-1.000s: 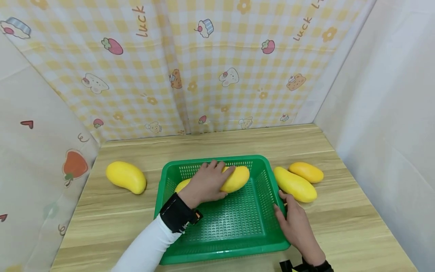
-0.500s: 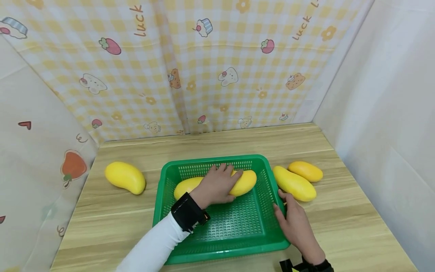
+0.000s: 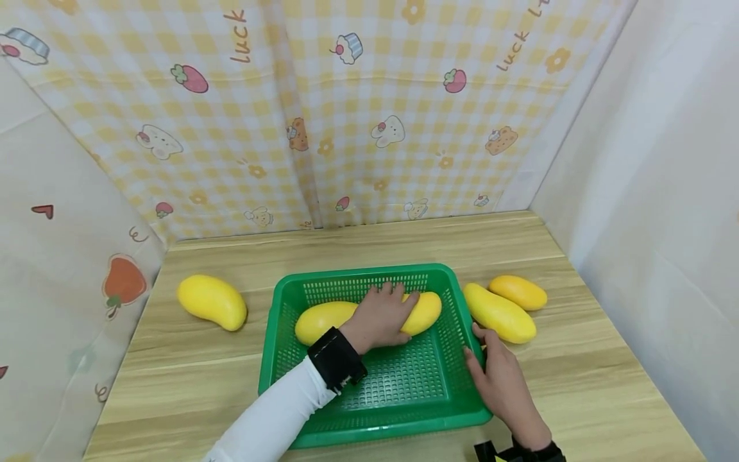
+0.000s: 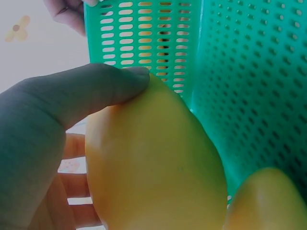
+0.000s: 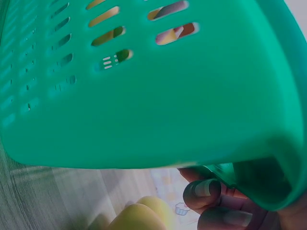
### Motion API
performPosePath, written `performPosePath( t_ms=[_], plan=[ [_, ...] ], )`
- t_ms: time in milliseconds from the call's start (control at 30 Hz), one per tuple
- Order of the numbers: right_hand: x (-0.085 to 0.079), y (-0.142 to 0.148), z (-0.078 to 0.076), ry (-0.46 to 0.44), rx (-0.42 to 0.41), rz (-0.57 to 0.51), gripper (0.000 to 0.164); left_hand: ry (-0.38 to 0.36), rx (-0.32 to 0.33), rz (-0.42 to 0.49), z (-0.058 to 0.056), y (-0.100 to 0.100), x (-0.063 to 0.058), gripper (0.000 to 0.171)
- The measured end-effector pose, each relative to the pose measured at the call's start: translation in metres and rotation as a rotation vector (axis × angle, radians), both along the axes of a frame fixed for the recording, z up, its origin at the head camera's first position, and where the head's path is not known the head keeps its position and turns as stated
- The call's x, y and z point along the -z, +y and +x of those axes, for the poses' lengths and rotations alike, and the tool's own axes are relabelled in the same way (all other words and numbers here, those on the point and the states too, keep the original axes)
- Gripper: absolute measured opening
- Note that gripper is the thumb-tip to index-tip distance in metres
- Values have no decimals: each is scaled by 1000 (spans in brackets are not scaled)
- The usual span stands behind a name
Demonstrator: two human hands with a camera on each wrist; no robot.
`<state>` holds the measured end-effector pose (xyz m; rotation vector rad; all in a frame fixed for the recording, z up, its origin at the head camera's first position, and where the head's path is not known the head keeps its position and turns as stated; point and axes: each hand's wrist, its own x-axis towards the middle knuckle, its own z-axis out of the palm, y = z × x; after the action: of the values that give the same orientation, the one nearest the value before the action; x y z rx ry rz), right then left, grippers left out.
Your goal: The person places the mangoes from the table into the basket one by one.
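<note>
Shifted rightward inside a green basket, a yellow mango sits gripped in the left hand. A second mango lies just left of that grip; the right hand clasps the basket.

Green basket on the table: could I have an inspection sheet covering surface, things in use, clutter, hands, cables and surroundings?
Surface: wood-grain table.
Things in use: green basket, with a loose mango and a held mango inside; outside, left mango and, at right, long mango and small mango.
Clutter: nothing seen.
Hands: left hand grips the held mango; right hand holds the basket's right rim.
Cables: nothing seen.
Surroundings: checked cloth behind, pale cloth both sides.
</note>
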<state>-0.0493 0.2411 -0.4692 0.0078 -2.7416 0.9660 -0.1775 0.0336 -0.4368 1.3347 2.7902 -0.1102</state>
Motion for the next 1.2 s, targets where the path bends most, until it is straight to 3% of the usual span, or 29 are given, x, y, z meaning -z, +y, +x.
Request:
performPosePath(
  t_ms=[367,933,1200],
  plan=[
    [-1,1,-2,12,-10,2,36,17,-12,-14,3,9,14,76],
    [1,1,-1,6,2,-2,37,60,-72,33,7,17,22,74],
    [1,1,-1,9,-1,-3,36,36,-94,30,4,19,30,75]
  ],
)
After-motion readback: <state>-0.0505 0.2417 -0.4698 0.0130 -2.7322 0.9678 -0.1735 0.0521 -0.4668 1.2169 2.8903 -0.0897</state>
